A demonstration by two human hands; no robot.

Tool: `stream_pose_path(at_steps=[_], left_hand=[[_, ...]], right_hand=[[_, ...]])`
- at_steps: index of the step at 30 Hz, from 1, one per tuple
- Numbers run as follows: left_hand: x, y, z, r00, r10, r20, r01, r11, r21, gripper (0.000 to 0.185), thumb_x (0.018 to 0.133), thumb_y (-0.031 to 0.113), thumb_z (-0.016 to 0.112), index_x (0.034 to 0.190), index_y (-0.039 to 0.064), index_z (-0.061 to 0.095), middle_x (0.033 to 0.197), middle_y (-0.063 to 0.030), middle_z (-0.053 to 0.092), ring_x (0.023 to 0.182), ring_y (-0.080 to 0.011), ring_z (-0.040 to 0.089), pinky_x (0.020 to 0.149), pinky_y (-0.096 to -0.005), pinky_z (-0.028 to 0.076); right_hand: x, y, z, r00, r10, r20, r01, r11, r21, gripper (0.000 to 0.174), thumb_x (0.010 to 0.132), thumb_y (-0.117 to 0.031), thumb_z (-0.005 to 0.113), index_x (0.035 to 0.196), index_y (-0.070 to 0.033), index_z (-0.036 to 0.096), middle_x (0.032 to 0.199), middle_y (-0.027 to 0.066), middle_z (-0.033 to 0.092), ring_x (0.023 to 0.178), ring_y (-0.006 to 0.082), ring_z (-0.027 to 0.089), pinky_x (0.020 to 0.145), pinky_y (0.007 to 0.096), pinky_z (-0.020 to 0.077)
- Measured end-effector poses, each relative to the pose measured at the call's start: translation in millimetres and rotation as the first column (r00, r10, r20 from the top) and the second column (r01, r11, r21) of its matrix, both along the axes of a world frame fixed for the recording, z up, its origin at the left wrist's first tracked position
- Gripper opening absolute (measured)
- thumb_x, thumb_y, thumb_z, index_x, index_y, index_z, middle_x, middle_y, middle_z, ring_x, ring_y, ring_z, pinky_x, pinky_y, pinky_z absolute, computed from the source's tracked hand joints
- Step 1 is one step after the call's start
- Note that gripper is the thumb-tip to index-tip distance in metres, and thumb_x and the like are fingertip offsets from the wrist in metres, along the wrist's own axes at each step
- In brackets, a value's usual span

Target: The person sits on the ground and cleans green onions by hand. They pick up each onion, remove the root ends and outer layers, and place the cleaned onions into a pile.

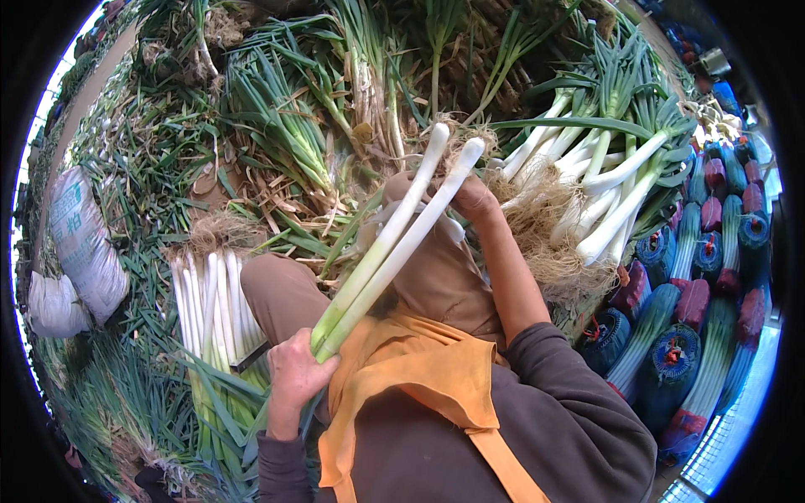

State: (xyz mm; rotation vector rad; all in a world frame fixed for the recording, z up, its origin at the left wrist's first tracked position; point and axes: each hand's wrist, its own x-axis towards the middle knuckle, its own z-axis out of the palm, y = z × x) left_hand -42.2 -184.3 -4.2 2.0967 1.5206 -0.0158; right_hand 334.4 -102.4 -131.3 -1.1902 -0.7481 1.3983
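Observation:
Two long green onions [402,242] with thick white shafts lie slantwise across my lap, root ends up and to the right. My left hand [303,371] is closed around their green part. Up at the root end, my right hand [468,196] is partly hidden behind the shafts; whether it grips them cannot be told. Loose pale peelings hang below the shafts by my knee. Left of my knee, peeled green onions [217,302] lie side by side, roots away from me. To the right, a pile of green onions [604,182] shows tangled roots.
Leaf scraps [170,126] and unpeeled green onions [283,119] cover the ground ahead. White woven sacks [85,239] bearing writing lie at the far left. Wrapped bundles of green onions [707,364] are stacked at the right. A dark metal edge [249,357] stands beside my left knee.

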Motion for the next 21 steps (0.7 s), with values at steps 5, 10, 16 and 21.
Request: stream_pose_path(at_steps=[5,10,16,21], left_hand=[[-8,-18,-15,0.998,0.03,-0.059,-0.03,1.0,0.0,0.03,0.063,0.026,0.074,0.081,0.004,0.065,0.07,-0.0194,0.064,0.068,-0.0388,0.064,0.066,-0.0452,0.051],[-4,-32,-27,0.998,0.029,-0.052,-0.028,0.999,0.025,0.027,0.063,0.025,0.073,0.076,0.004,0.061,0.069,-0.0193,0.063,0.067,-0.0391,0.063,0.064,-0.0465,0.05],[-9,-37,-30,0.999,0.041,-0.007,-0.04,0.999,0.025,0.027,0.063,0.025,0.074,0.078,0.005,0.063,0.07,-0.0192,0.064,0.068,-0.0386,0.064,0.064,-0.0454,0.051],[-17,-34,-32,0.995,0.088,0.048,-0.087,0.996,-0.017,0.032,0.061,0.026,0.075,0.084,0.005,0.068,0.074,-0.019,0.066,0.071,-0.0372,0.065,0.068,-0.0429,0.052]], right_hand=[[13,1,-4,0.879,0.066,0.471,-0.042,0.997,-0.061,0.021,0.083,-0.009,0.066,0.103,-0.005,0.061,0.092,0.0039,0.062,0.088,0.0155,0.057,0.073,0.0308,0.0502],[94,54,-47,0.722,-0.672,0.167,0.683,0.73,-0.013,0.024,0.085,-0.014,0.067,0.096,0.007,0.067,0.083,0.0122,0.068,0.068,0.0204,0.065,0.062,0.0325,0.0547],[230,131,-9,0.56,-0.82,-0.115,0.828,0.557,0.063,0.012,0.088,-0.007,0.054,0.085,0.002,0.062,0.073,0.0083,0.06,0.062,0.0223,0.059,0.057,0.0364,0.0493],[305,130,29,0.574,-0.519,0.633,0.522,0.828,0.205,0.016,0.084,-0.005,0.062,0.097,-0.001,0.07,0.08,0.0085,0.068,0.064,0.0177,0.061,0.058,0.0282,0.0486]])
